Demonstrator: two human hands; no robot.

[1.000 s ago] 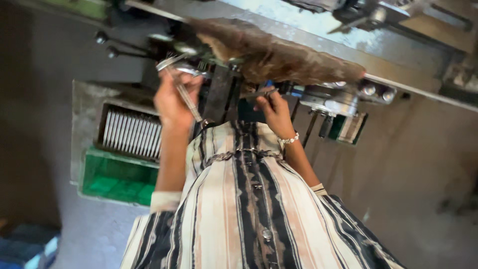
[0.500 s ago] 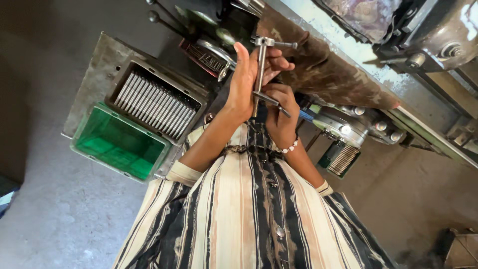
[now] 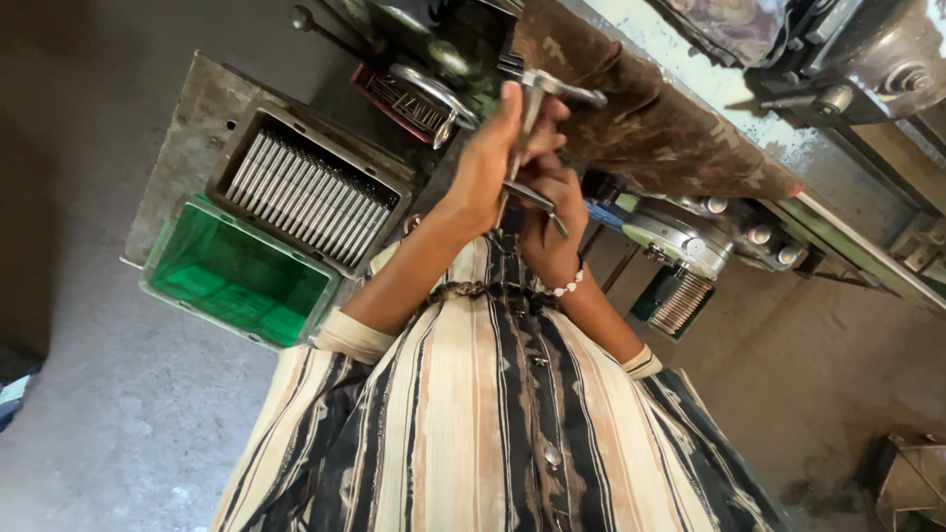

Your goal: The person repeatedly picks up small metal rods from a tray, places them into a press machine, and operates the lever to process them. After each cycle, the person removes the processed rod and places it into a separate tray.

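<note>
I see my left hand (image 3: 490, 158) raised in front of the machine, its fingers curled shut around a long metal tool (image 3: 530, 123) that stands nearly upright, with a crossbar at its top end. My right hand (image 3: 548, 222) sits just below and touching the left, closed on a thin metal rod (image 3: 535, 200) that sticks out slantwise from the grip; it may be part of the same tool, but the view is too cramped for me to tell. A white bead bracelet (image 3: 566, 289) circles the right wrist. Behind the hands a brown stained cloth (image 3: 650, 118) drapes over the machine's edge. On the floor, a green plastic crate (image 3: 236, 276) stands against a tray of metal rods (image 3: 307, 192).
</note>
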